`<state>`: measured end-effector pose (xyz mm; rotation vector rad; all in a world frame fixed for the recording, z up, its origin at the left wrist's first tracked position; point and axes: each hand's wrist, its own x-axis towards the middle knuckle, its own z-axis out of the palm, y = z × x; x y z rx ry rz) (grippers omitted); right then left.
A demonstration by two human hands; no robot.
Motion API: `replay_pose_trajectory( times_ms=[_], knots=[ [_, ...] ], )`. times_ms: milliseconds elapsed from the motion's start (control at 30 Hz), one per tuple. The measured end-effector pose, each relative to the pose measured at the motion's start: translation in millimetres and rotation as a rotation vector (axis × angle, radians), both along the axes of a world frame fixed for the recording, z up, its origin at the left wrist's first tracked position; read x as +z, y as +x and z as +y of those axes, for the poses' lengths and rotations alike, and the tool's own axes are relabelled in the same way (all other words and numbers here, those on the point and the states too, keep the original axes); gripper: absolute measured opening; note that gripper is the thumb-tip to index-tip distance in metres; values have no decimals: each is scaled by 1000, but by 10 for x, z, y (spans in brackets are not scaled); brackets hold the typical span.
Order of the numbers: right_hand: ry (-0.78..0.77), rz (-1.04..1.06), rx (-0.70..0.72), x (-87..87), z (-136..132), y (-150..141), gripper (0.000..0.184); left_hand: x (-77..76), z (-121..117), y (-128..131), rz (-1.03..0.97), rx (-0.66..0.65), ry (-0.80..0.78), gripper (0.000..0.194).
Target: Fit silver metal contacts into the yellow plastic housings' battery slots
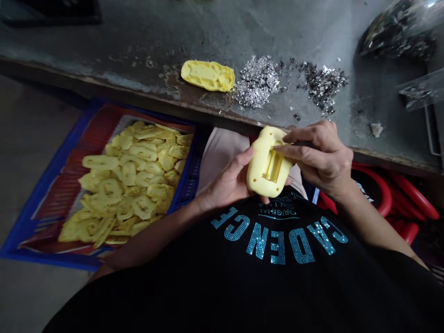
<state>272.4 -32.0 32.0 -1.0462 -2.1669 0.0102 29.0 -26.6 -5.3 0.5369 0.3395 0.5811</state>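
Observation:
My left hand (227, 182) grips a yellow plastic shell (268, 162) from below and the left, holding it over my lap with its hollow side up. My right hand (317, 155) is pinched at the shell's upper edge, fingertips pressed together on a tiny piece I cannot make out. A second yellow shell (208, 75) lies on the grey workbench (138, 41) beyond my hands. Right of that shell sits a heap of small shiny metal parts (258, 83).
A blue crate (34, 203) with a red liner, full of several yellow shells (132, 180), stands at my left on the floor. Darker metal bits (322, 83) lie further right on the bench. Clear bags (398, 32) fill the far right corner. Red stool rims (385, 194) show under the bench.

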Motion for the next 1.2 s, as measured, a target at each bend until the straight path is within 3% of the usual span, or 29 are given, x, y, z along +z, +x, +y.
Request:
replay_pose_trajectory(
  times_ms=[300, 500, 600, 800, 933, 1100, 1200],
  knots=[
    [56, -36, 16, -65, 22, 70, 29, -17, -12, 16, 0, 32, -12, 95],
    [156, 28, 4, 45, 12, -14, 22, 24, -11, 5, 11, 42, 55, 94],
    [170, 24, 22, 22, 23, -51, 21, 7, -16, 3, 6, 50, 33, 94],
    [61, -52, 30, -63, 46, 2, 25, -69, -12, -10, 14, 44, -18, 93],
    [41, 80, 97, 13, 62, 10, 26, -31, 6, -10, 8, 45, -3, 91],
    [-219, 256, 97, 128, 128, -30, 20, 1, 23, 0, 16, 77, 9, 97],
    [-203, 291, 93, 173, 172, -59, 9, 4, 24, 6, 26, 125, 4, 96]
  ],
)
